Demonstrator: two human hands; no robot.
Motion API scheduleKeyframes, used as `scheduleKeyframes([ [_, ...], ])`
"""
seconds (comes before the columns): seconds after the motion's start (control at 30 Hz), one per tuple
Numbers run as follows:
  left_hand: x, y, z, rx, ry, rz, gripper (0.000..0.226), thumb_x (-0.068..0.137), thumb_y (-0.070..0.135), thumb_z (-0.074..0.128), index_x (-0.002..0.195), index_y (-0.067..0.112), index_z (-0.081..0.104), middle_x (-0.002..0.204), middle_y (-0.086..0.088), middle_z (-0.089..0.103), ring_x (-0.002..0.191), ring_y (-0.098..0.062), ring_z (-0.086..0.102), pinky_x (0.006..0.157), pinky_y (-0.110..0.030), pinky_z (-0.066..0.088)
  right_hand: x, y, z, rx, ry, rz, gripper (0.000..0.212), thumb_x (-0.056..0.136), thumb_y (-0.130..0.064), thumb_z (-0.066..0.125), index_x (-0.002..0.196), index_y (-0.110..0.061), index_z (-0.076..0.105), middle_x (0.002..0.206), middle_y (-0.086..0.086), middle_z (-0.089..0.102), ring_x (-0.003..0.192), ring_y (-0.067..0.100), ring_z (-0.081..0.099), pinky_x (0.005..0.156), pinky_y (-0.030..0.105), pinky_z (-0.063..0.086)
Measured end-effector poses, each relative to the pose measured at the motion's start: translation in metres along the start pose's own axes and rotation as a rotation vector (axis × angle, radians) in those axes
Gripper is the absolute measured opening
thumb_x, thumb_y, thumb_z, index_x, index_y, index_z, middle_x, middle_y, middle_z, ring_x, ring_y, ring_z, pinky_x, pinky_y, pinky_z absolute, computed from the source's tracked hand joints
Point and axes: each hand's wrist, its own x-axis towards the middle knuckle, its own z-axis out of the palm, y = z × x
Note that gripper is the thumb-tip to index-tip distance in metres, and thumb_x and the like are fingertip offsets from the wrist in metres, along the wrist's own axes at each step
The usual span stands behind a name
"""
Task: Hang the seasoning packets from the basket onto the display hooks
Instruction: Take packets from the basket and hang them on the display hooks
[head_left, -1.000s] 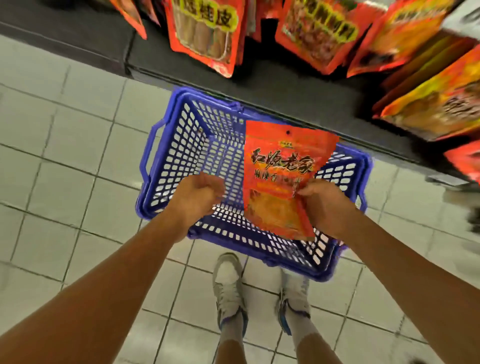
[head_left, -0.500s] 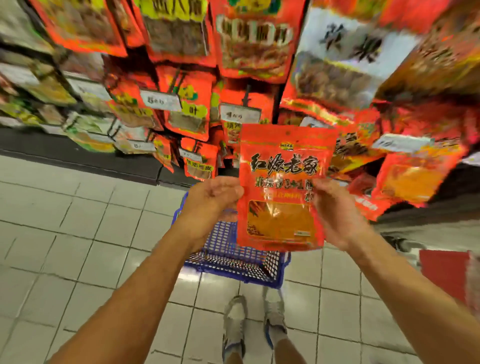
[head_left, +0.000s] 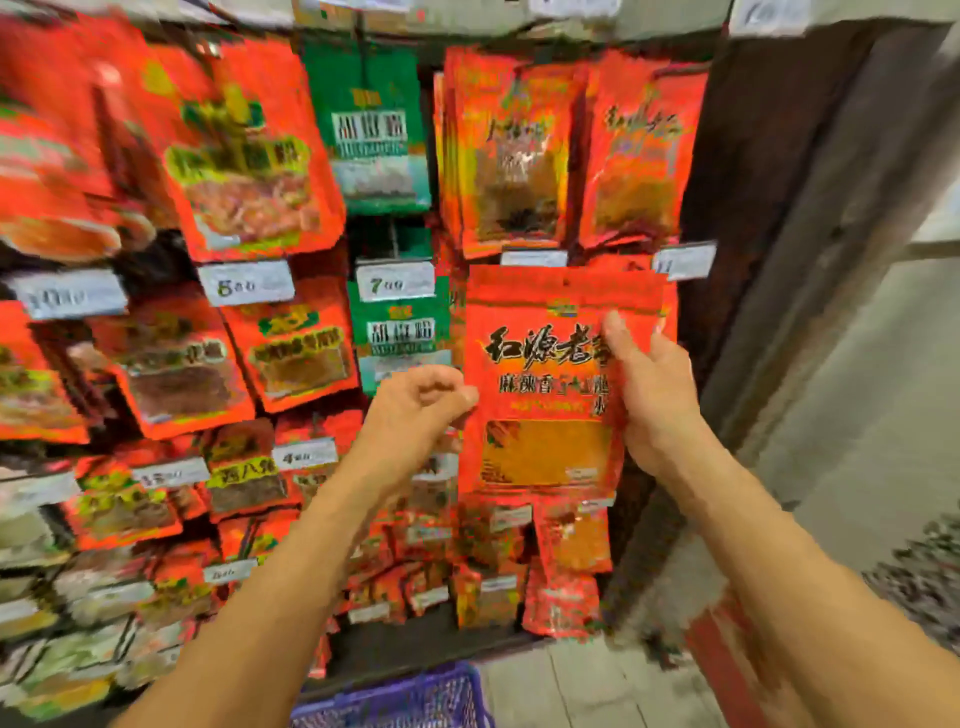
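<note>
1. Here, the red packet (head_left: 540, 395), printed with black Chinese characters, is upright before the hanging display packets (head_left: 519, 156), by tags (head_left: 395, 281) reading "7" and "5".
2. The right hand (head_left: 652, 387) grips its right edge; the left hand (head_left: 421, 410) pinches its left edge.
3. The blue basket (head_left: 395, 699) sits below, contents unclear.

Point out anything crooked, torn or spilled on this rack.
No tear or spill shows. The large red packets at upper left hang tilted, unlike the straight green packets. The held packet, gripped by the left hand and right hand, looks upright and intact.

The basket (head_left: 395, 699) is cut off by the bottom edge, the hanging packets (head_left: 156, 353) at left are blurred unreadable, and the display hooks stay hidden behind packets
</note>
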Motion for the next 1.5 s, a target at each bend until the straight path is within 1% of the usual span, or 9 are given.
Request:
scheduleKeyframes([
  [0.17, 0.037, 0.071, 0.064, -0.018, -0.053, 0.199, 0.013, 0.099, 0.024, 0.061, 0.104, 0.017, 0.072, 0.089, 0.006, 0.075, 0.078, -0.006, 0.068, 0.063, -0.026, 0.056, 0.026, -0.065, -0.037, -0.006, -0.02, -0.09, 0.021, 0.093, -0.037, 0.071, 0.085, -0.019, 0.08, 0.093, 0.01, 0.079, 0.084, 0.027, 0.077, 0.069, 0.04, 0.061],
  [0.4, 0.103, 0.128, 0.147, -0.105, 0.107, 0.323, 0.023, 0.1, 0.025, 0.061, 0.085, 0.024, 0.078, 0.088, -0.008, 0.079, 0.083, -0.027, 0.074, 0.079, -0.05, 0.062, 0.083, -0.113, -0.087, -0.028, -0.142, -0.102, 0.028, 0.093, -0.04, 0.069, 0.102, -0.013, 0.074, 0.098, 0.01, 0.079, 0.09, 0.029, 0.077, 0.071, 0.039, 0.062],
  [0.53, 0.146, 0.137, 0.188, -0.108, 0.182, 0.306, 0.02, 0.1, 0.024, 0.062, 0.085, 0.017, 0.073, 0.084, -0.005, 0.079, 0.081, -0.025, 0.075, 0.077, -0.044, 0.062, 0.129, -0.134, -0.107, -0.013, -0.119, -0.217, 0.025, 0.093, -0.036, 0.071, 0.099, -0.013, 0.074, 0.094, 0.009, 0.079, 0.084, 0.026, 0.077, 0.065, 0.035, 0.062],
  [0.7, 0.193, 0.149, 0.216, -0.099, 0.261, 0.296, 0.021, 0.098, 0.026, 0.064, 0.08, 0.016, 0.068, 0.068, 0.003, 0.075, 0.062, -0.01, 0.071, 0.059, -0.027, 0.056, 0.194, -0.149, -0.109, -0.049, -0.091, -0.238, 0.031, 0.091, -0.046, 0.071, 0.09, -0.015, 0.072, 0.083, 0.006, 0.079, 0.075, 0.024, 0.077, 0.061, 0.035, 0.061],
  [0.83, 0.218, 0.166, 0.226, -0.045, 0.33, 0.335, 0.022, 0.096, 0.031, 0.067, 0.081, 0.015, 0.069, 0.072, 0.0, 0.076, 0.07, -0.019, 0.074, 0.07, -0.038, 0.061, 0.239, -0.156, -0.1, -0.073, -0.042, -0.218, 0.032, 0.089, -0.048, 0.073, 0.085, -0.016, 0.071, 0.079, 0.005, 0.078, 0.073, 0.024, 0.077, 0.076, 0.048, 0.063],
  [0.97, 0.238, 0.175, 0.232, -0.007, 0.431, 0.353, 0.026, 0.097, 0.032, 0.064, 0.081, 0.013, 0.071, 0.09, -0.019, 0.076, 0.082, -0.033, 0.074, 0.082, -0.054, 0.058, 0.267, -0.162, -0.089, -0.073, -0.012, -0.219, 0.03, 0.087, -0.048, 0.075, 0.08, -0.019, 0.071, 0.071, -0.003, 0.077, 0.064, 0.016, 0.076, 0.065, 0.037, 0.06],
  [1.1, 0.254, 0.174, 0.226, -0.014, 0.455, 0.331, 0.024, 0.095, 0.032, 0.066, 0.079, 0.014, 0.068, 0.079, -0.015, 0.068, 0.074, -0.024, 0.06, 0.072, -0.044, 0.054, 0.281, -0.161, -0.08, -0.158, 0.069, -0.257, 0.033, 0.087, -0.053, 0.073, 0.077, -0.021, 0.07, 0.072, -0.004, 0.075, 0.067, 0.015, 0.073, 0.056, 0.029, 0.05],
  [1.33, 0.258, 0.163, 0.22, -0.021, 0.433, 0.315, 0.027, 0.095, 0.031, 0.067, 0.093, 0.005, 0.071, 0.082, -0.015, 0.064, 0.074, -0.023, 0.057, 0.071, -0.038, 0.046, 0.282, -0.148, -0.09, -0.126, -0.031, -0.248, 0.028, 0.092, -0.047, 0.069, 0.084, -0.02, 0.072, 0.076, -0.002, 0.077, 0.073, 0.018, 0.076, 0.068, 0.037, 0.06],
  [1.5, 0.26, 0.14, 0.206, 0.097, 0.383, 0.353, 0.03, 0.095, 0.025, 0.066, 0.068, 0.015, 0.059, 0.065, -0.006, 0.058, 0.058, -0.015, 0.054, 0.056, -0.025, 0.041, 0.282, -0.122, -0.105, -0.162, -0.147, -0.24, 0.021, 0.097, -0.036, 0.065, 0.09, -0.017, 0.071, 0.081, 0.0, 0.078, 0.076, 0.02, 0.077, 0.071, 0.04, 0.061],
])
